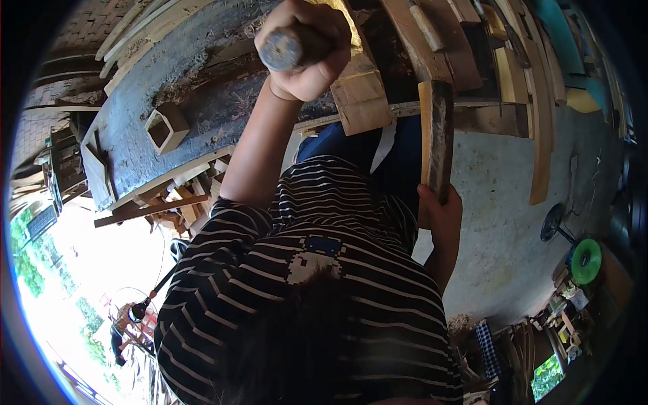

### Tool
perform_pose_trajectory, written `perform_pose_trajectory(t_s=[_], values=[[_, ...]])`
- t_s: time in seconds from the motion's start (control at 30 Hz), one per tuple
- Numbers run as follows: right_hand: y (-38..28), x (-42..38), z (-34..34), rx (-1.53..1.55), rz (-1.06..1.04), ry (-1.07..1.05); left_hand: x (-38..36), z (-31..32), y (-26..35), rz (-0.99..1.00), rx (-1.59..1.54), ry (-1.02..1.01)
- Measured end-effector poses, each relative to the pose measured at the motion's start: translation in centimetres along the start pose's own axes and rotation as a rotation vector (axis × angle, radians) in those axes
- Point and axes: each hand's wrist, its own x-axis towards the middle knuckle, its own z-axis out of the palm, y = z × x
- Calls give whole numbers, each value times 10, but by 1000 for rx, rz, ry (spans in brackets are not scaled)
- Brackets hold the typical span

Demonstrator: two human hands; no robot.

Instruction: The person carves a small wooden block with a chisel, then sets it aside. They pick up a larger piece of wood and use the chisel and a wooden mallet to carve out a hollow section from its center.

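Note:
My left hand (304,61) is closed in a fist around a thick round wooden tool handle (282,51). The handle's worn grey end faces me, and the rest of the tool is hidden below the fist. Just beyond lies a pale wooden block (362,98), brightly lit at its far part, jutting over the bench edge towards my lap. Lower right, my right hand (440,208) grips the near end of a thick wooden bar (440,138), dark on top and pale along its left side. The bar points away from me, its far end near the bench edge.
Wood shavings lie on the dark workbench (209,128), along with a small hollow wooden box (167,128). Boards and a wooden-handled tool (426,28) are at the upper right. Over the concrete floor (496,229) stands a green fan (584,261). Offcuts (179,206) are piled at left.

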Motion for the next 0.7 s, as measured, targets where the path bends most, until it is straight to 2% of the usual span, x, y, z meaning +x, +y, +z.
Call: perform_pose_trajectory(t_s=[0.07, 0.13, 0.23, 0.27, 0.37, 0.7], values=[[1, 1, 1, 23, 12, -25, -4, -1, 9, 22, 185, -220], [-1, 0, 3, 6, 8, -18, -12, 10, 7, 158, 105, -326], [-3, 0, 6, -6, 14, -22, -23, 28, 6, 257, 179, -461], [-4, 0, 6, 3, 19, -33, -31, 28, 0, 229, 235, -502], [-4, 1, 8, -34, -1, -40, -34, 31, -9, 274, 259, -519], [-9, -2, 14, -21, -17, -76, -28, 29, -5, 250, 252, -654]])
